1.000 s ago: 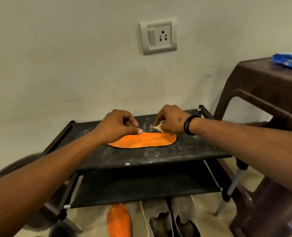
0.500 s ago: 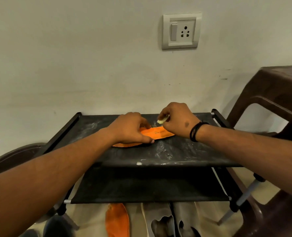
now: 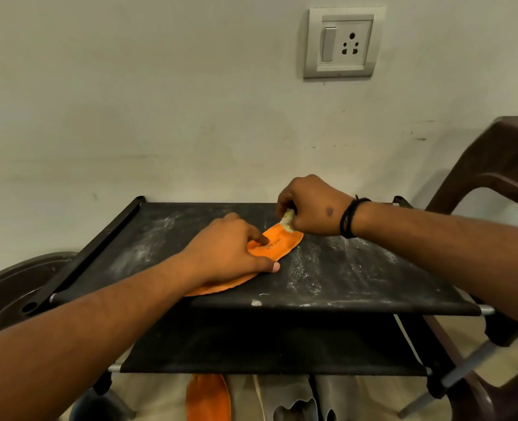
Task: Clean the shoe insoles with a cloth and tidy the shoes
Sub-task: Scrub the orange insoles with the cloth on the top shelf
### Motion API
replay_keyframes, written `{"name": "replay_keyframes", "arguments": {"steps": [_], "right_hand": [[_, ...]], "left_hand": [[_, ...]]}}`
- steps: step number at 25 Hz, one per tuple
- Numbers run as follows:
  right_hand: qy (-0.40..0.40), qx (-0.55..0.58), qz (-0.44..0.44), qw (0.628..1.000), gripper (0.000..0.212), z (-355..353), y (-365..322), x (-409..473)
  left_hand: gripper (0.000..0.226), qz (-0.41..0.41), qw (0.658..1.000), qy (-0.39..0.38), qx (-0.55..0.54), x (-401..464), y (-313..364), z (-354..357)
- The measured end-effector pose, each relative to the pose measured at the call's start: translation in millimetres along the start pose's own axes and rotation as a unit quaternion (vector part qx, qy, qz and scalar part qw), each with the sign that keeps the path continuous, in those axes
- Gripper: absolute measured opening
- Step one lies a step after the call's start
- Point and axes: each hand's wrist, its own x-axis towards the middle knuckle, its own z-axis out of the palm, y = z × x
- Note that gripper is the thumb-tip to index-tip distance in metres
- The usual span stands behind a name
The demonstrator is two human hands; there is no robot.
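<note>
An orange insole (image 3: 279, 244) lies on the dusty top shelf of a black shoe rack (image 3: 357, 278). My left hand (image 3: 230, 247) presses down on its near half, thumb on the shelf edge of it and fingers on top, hiding most of it. My right hand (image 3: 309, 208) grips a small wad of pale cloth (image 3: 288, 221) at the insole's far end. A second orange insole (image 3: 207, 396) lies on the floor under the rack, next to a pair of grey shoes (image 3: 309, 399).
A wall with a switch and socket plate (image 3: 342, 42) stands right behind the rack. A brown plastic table (image 3: 500, 168) stands at the right. A dark round object (image 3: 11, 296) sits at the left. The rack's lower shelf (image 3: 266, 344) holds nothing visible.
The insole has turned from lying sideways to pointing away at an angle. My left hand has slid further over it. My right hand with the cloth stays at its far end.
</note>
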Motion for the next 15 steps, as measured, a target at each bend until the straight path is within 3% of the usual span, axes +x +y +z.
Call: {"name": "replay_keyframes", "arguments": {"steps": [6, 11, 15], "right_hand": [[0.003, 0.024, 0.047, 0.999, 0.024, 20, 17, -7], [-0.021, 0.005, -0.017, 1.0, 0.019, 41, -5, -32], [-0.013, -0.001, 0.084, 0.996, 0.023, 38, 16, -14]], "left_hand": [[0.062, 0.002, 0.999, 0.03, -0.041, 1, -1, 6], [0.062, -0.025, 0.998, -0.05, 0.008, -5, 0, -7], [0.063, -0.03, 0.995, -0.064, 0.076, -16, 12, -5]]}}
